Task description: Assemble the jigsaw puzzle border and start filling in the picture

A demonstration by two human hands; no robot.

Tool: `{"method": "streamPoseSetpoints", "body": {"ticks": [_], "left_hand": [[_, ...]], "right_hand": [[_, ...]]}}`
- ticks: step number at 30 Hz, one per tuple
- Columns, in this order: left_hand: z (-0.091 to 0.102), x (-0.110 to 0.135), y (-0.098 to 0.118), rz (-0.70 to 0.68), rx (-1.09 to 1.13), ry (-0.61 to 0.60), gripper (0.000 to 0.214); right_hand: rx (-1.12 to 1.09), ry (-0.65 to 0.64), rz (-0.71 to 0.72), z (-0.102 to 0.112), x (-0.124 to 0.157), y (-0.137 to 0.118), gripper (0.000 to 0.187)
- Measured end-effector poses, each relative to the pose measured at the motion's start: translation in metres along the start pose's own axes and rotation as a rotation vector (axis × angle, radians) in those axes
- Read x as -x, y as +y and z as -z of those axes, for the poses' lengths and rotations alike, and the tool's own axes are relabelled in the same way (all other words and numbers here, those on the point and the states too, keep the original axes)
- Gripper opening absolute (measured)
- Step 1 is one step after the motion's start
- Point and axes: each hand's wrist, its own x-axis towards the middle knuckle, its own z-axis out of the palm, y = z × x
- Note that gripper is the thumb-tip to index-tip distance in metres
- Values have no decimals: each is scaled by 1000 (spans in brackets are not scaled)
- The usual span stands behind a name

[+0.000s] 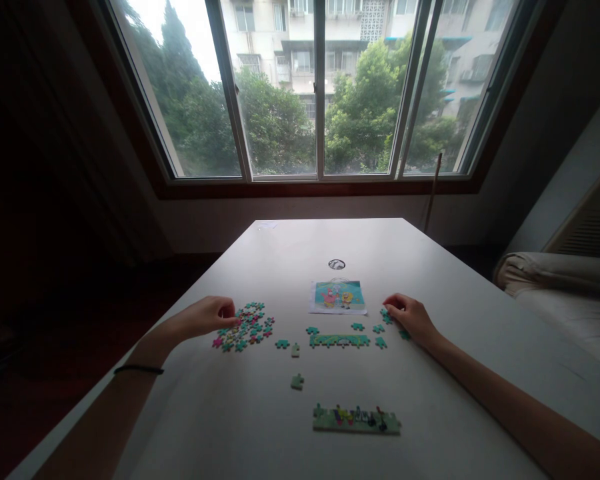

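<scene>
My left hand reaches over the near-left edge of a loose pile of jigsaw pieces, mostly teal with some pink. Its fingers are curled together at the pile, and whatever they pinch is too small to make out. On the right, my right hand has thumb and fingers closed at a teal jigsaw piece. Another teal piece lies partly under that hand. Between the hands is a joined teal strip, with several single pieces around it. Closer to me lies a joined greenish strip with colourful figures.
A printed cartoon picture lies flat beyond the teal strip on the white table. Behind it is a round cable hole. Two pale green pieces, one being this piece, sit left of centre. A couch stands at right.
</scene>
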Motion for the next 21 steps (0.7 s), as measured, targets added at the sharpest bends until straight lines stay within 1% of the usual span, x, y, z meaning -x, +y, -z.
{"method": "streamPoseSetpoints", "body": {"ticks": [6, 21], "left_hand": [[-1, 0, 1, 0, -5, -7, 37], [-1, 1, 5, -9, -12, -41, 30]], "right_hand": [[-1, 2, 4, 2, 2, -4, 22], [-8, -8, -9, 1, 1, -3, 21]]}}
